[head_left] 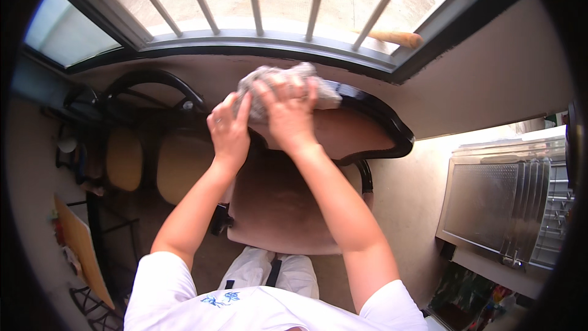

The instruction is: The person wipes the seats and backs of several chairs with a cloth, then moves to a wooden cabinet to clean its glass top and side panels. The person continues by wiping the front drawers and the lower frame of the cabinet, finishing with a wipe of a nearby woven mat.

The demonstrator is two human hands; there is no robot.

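Pressing down on a grey cloth (pixel 282 89), the right hand (pixel 289 115) lies flat over it with the fingers spread and slightly bent, so its grip is open and wide on the fabric, not pinching. The left hand (pixel 229 129) is just beside it, on the left edge of the same cloth; its fingers are curled upward against the cloth and the thumb stands apart. Whether this grip really pinches the fabric I cannot tell, because the fingertips are partly hidden in the folds.

The cloth is crumpled into a bunch and sits on the top rail of a chair (pixel 367 129), at the dark glossy frame of its backrest. Part of the cloth hangs to the right of the right hand. Below the hands is the brown padded back of the chair, and lower the brown seat (pixel 275 208).

Both forearms come up from the lower edge, and the person wears a white shirt with a small blue pattern.

To the left stand more chairs (pixel 141 159) with dark curved frames and tan cushions. Behind the chair is a window with white bars (pixel 254 0). At the right is a metal cabinet (pixel 490 202).
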